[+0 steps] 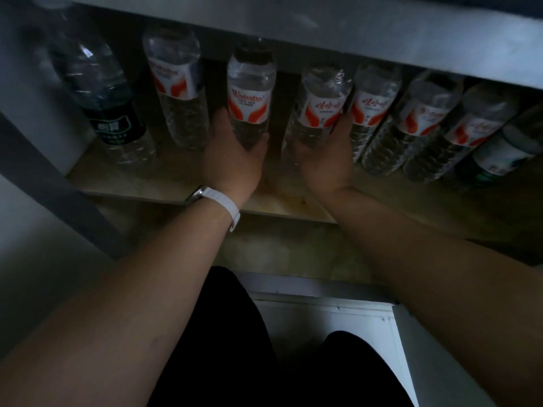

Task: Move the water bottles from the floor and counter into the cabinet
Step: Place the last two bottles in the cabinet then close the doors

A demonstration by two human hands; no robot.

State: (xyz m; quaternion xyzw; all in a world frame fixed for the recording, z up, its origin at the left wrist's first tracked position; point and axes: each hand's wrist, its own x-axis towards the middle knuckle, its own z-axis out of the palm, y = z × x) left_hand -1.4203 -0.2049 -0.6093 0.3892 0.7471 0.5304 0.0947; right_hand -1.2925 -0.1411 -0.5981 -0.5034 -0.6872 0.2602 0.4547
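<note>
Two-handed: grips Wahaha bottle at 12 o'clock with left hand, neighbouring bottle at 1 with right hand. On beige cabinet shelf, dim light; white panel at 6.

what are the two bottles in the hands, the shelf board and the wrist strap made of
Left bottle and right bottle, gripped by the left hand and right hand: thin clear plastic, glossy; see-through ribbed walls, printed wrap labels. Shelf board: probably laminated wood, matte tan, with a flat front edge. Wrist strap: likely white silicone or rubber, smooth; too dim to be sure.
</note>
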